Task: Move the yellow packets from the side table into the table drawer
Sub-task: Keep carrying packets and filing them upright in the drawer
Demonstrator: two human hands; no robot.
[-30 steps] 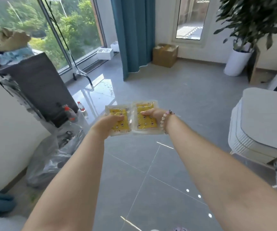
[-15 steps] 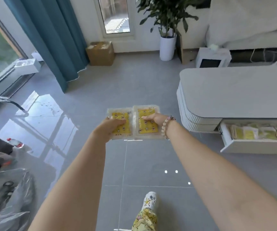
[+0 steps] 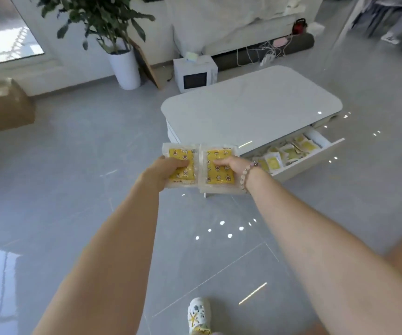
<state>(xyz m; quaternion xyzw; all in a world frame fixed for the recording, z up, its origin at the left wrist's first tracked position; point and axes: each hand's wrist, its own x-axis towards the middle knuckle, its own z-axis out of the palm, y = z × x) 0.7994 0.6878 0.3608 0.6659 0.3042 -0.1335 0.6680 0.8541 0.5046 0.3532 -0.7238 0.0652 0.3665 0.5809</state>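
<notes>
I carry two yellow packets side by side at arm's length. My left hand [image 3: 165,169] grips the left yellow packet [image 3: 183,153], thumb on top. My right hand [image 3: 233,165], with a bead bracelet on its wrist, grips the right yellow packet [image 3: 219,176]. Both packets are clear plastic with a yellow star pattern. Ahead and to the right stands the white table [image 3: 250,110]. Its drawer [image 3: 313,158] is pulled open and holds several yellow packets [image 3: 289,153]. The side table is out of view.
A potted plant in a white pot [image 3: 124,68] and a small white appliance [image 3: 195,73] stand behind the table. A cardboard box [image 3: 3,105] sits at far left. Cables and a dark roll [image 3: 267,52] lie by the sofa. My shoe [image 3: 198,315] is on the grey tile floor.
My view has swung right from the window and curtain to the white table. The open drawer has come closer and more central. Both hands keep the same hold on the packets.
</notes>
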